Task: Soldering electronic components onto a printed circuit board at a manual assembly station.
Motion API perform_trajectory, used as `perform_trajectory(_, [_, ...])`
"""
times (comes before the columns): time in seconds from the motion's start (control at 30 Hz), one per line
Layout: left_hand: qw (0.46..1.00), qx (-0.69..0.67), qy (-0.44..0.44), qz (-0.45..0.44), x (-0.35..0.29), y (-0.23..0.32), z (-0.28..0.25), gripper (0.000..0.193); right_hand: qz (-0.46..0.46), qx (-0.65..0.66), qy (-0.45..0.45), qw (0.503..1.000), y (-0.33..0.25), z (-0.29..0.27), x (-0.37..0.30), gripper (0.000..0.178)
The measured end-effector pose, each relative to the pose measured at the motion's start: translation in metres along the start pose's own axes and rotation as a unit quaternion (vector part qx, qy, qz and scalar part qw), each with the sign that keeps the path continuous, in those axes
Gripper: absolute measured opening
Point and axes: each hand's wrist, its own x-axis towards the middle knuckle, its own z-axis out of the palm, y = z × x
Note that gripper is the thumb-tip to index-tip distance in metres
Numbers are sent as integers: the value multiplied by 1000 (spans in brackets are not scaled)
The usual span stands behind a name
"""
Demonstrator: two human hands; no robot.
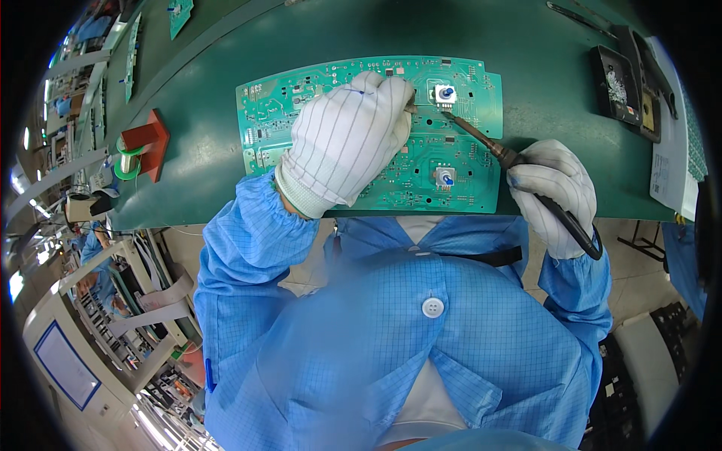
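Observation:
A green circuit board lies on the table in front of me. It carries two white square parts with blue shafts: an upper rotary part and a lower rotary part. My right hand, in a striped white glove, grips a soldering iron, whose tip reaches the lower edge of the upper part. Over the board's middle is my gloved left hand, its fingers pinched together just left of that part. Whatever sits between those fingertips is too small to make out, and the hand hides part of the board.
On the left stands a red holder with a solder wire spool. A black tray with small pale bits lies at the right, near tweezers and a white sheet. More green boards are at the far left.

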Motion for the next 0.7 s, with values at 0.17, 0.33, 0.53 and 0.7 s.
perform_trajectory(0.17, [1000,2,6,4,0,0,0,14,-1,-5,0,1000,3,4,1,30])
perform_trajectory(0.33, [1000,21,16,12,0,1,1,13,-6,-22,3,1000,4,7,0,32])
perform_trajectory(0.53, [999,42,6,18,0,2,0,14,0,-22,-2,1000,3,7,0,34])
perform_trajectory(0.7, [998,48,16,22,-2,3,3,14,-7,-23,-11,1000,4,6,0,31])
